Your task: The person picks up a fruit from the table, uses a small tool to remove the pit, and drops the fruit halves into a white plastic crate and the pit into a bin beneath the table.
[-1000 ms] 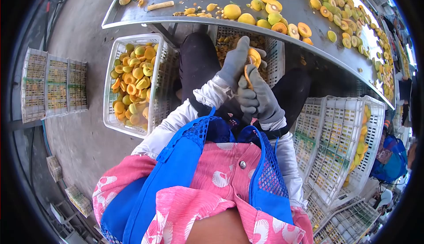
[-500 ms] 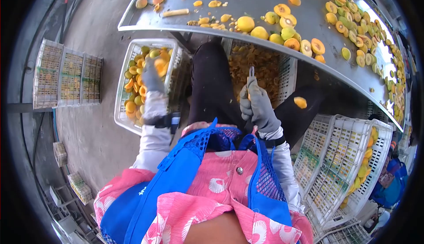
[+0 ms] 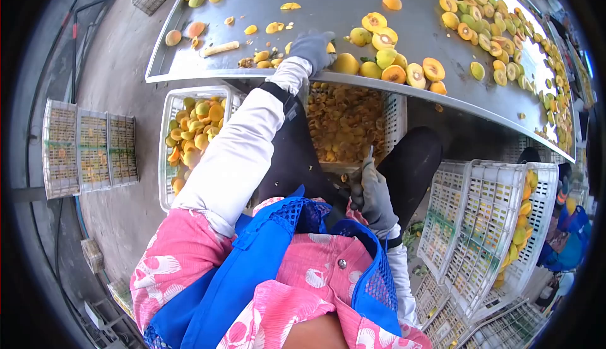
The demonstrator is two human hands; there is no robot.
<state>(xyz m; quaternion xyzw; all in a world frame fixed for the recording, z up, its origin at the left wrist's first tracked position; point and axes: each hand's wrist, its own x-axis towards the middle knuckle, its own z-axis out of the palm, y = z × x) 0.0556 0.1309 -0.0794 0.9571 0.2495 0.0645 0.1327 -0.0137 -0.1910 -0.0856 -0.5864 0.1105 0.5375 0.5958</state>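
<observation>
My left hand (image 3: pixel 311 52), in a grey glove, is over the near edge of the metal table. Its fingers reach out to the right with the thumb apart, and a bit of yellow fruit shows between them. Just beyond the fingertips lies a whole yellow peach (image 3: pixel 346 64); cut peach halves (image 3: pixel 415 75) lie farther right. Low in front of my lap, my right hand (image 3: pixel 375 199), gloved too, is closed around a small pitting tool (image 3: pixel 370 152) whose thin metal tip points up. Its handle is hidden in the fist.
A white crate of peach halves (image 3: pixel 197 125) stands at left, partly behind my left arm. Under the table (image 3: pixel 265 2) is a crate of fruit scraps (image 3: pixel 347 122). Stacked crates (image 3: pixel 473 223) stand at right, others (image 3: pixel 88 147) at far left. A wooden-looking stick (image 3: pixel 219 48) lies on the table.
My left hand has moved from above the crate at left up to the table's edge. The peach piece blurred at that hand is gone from it. My right hand still grips the tool, slightly lower in view.
</observation>
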